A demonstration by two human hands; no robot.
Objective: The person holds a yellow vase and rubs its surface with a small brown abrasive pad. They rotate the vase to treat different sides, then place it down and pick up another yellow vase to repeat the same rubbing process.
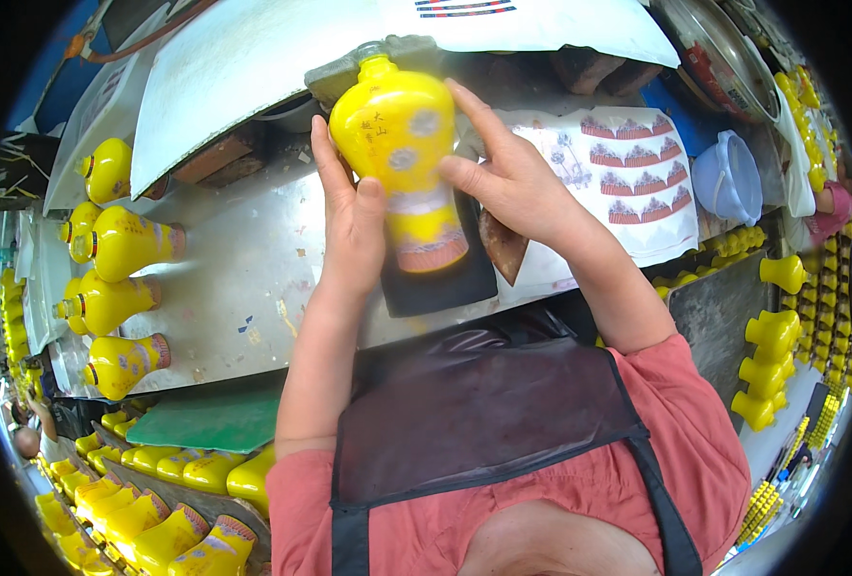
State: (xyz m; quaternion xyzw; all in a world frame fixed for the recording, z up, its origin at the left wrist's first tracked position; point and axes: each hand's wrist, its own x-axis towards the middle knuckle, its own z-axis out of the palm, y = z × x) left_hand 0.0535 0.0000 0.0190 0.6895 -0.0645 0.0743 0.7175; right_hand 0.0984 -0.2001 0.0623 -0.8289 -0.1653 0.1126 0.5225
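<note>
A yellow bottle (392, 110) with a narrow clear neck, floral decals and a pink patterned band round its base lies in front of me. Its neck end rests at a grey padded block (330, 81), and its base lies over a black pad (445, 293). My left hand (351, 216) grips the bottle's left side, thumb on the front. On the other side, my right hand (512, 178) has its index finger along the shoulder and its thumb against the body. A brown pointed piece (503, 248) lies beside the black pad, under my right wrist.
Decal sheets (671, 226) with pink-purple strips lie right of the bottle, near a pale blue bucket (728, 180). Several finished yellow bottles (128, 245) stand at the metal table's (253, 278) left edge. A green board (205, 422) and more bottles sit below left.
</note>
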